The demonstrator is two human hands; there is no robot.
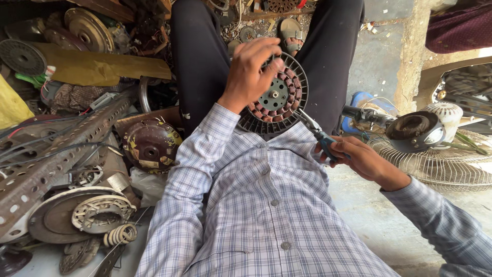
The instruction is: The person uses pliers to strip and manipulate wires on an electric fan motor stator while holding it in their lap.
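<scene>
- Left hand (251,69) — fingers curled over the upper rim of a round fan stator (277,96), gripping it; the stator rests on the person's lap, copper windings ringing a central hub
- Right hand (359,156) — closed around the blue handles of pliers (319,134), whose tips meet the stator's lower right edge
- To the left: perforated metal angle bar (61,149), brown motor housing (150,145)
- To the right: wire fan guard (435,164) on the floor
</scene>
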